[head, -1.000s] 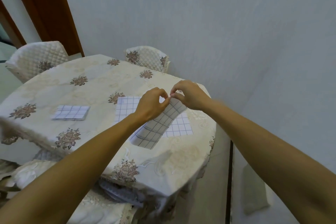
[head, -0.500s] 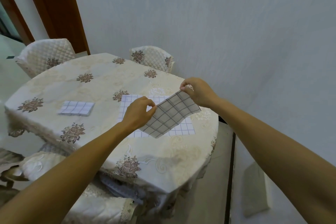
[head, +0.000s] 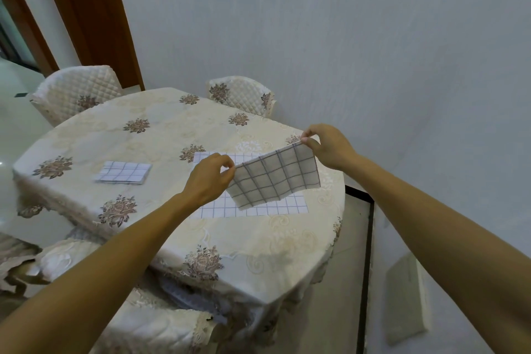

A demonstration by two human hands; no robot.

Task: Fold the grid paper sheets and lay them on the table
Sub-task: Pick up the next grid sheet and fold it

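Note:
A folded grid paper sheet (head: 275, 178) hangs in the air above the table, stretched between both hands. My left hand (head: 208, 178) pinches its upper left corner. My right hand (head: 330, 145) pinches its upper right corner, slightly higher. Beneath it a flat unfolded grid sheet (head: 258, 208) lies on the tablecloth, partly hidden by the held sheet and my left hand. A small folded grid sheet (head: 123, 172) lies on the table to the left.
The round table (head: 161, 138) carries a cream floral tablecloth. Two quilted chairs stand at the far side, one at the left (head: 77, 89), one at the middle (head: 241, 93). Another chair (head: 155, 325) is below my left arm. A wall is close on the right.
My hands have moved apart, spreading the folded sheet wide between them. The sheet now hangs nearly level instead of drooping down from both hands held together.

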